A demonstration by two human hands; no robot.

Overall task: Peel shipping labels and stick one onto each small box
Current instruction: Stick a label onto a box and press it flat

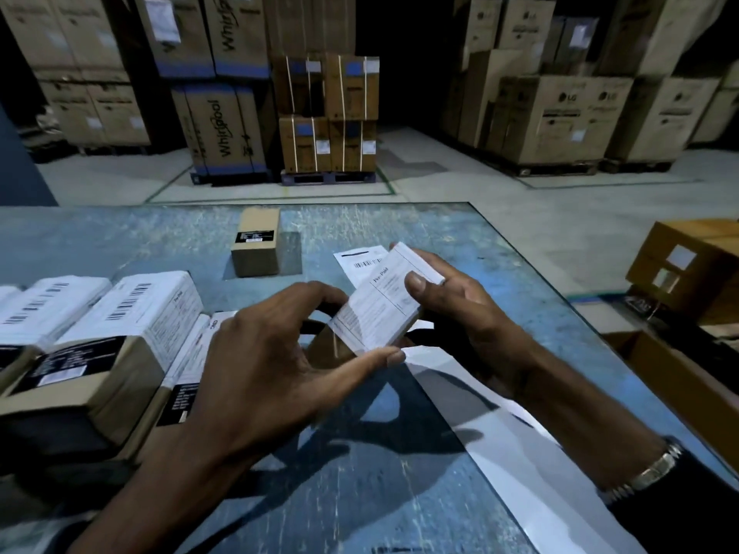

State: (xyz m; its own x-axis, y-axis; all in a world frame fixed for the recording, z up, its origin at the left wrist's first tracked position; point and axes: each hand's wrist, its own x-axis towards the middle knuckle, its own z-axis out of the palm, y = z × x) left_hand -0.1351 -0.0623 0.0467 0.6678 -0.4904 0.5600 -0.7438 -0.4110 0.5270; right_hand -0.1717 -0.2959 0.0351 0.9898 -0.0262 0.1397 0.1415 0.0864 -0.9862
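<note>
A person stands at a worn blue desk (120, 241) in a dim warehouse, holding a small box (386, 309) above its middle. A white shipping label covers the box's upper face. The right hand (460, 309) grasps the box's right end, thumb pressed on the label, fingers curled behind. The left hand (272, 353) pinches the box's near left corner between thumb and fingers. Left of the held box lie several labelled boxes (132, 309) side by side. Beyond it stands one plain brown box (256, 241) on end, and a loose label sheet (360, 261) lies flat. White backing paper (532, 453) trails under the right wrist.
</note>
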